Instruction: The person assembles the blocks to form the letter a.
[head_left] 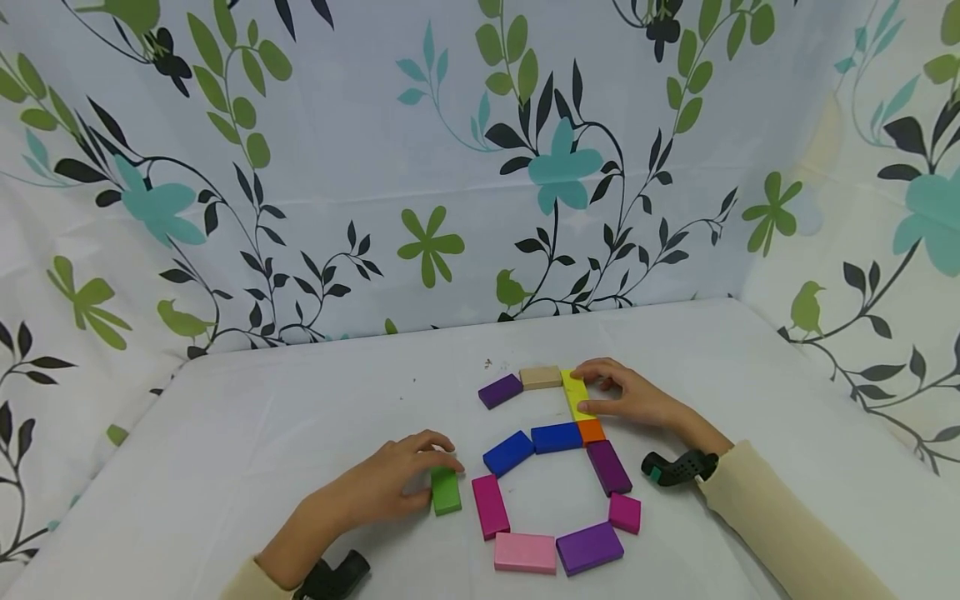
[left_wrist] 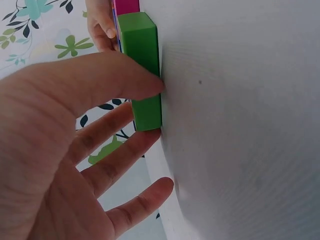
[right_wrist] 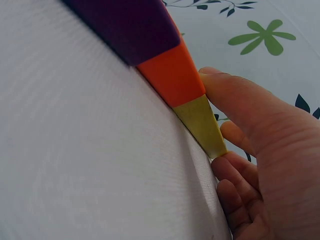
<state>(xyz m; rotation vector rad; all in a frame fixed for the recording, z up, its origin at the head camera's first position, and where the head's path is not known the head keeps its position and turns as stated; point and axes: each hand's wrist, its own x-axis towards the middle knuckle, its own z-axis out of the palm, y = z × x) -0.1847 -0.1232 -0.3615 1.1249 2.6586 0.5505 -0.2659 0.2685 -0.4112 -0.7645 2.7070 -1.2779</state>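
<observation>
My left hand grips a green block, thumb on its near side and fingers at its far end. The left wrist view shows the thumb across the green block, which stands close against the white cloth. Up at the top right of a curved row of blocks, my right hand holds a yellow block between thumb and fingers. Its near end meets a small orange block. A tan block adjoins its far end, followed by a purple block.
Below lies a ring of blocks: two blue ones, a dark purple, a small magenta, a violet, a light pink and a long magenta. Patterned cloth hangs behind the white table.
</observation>
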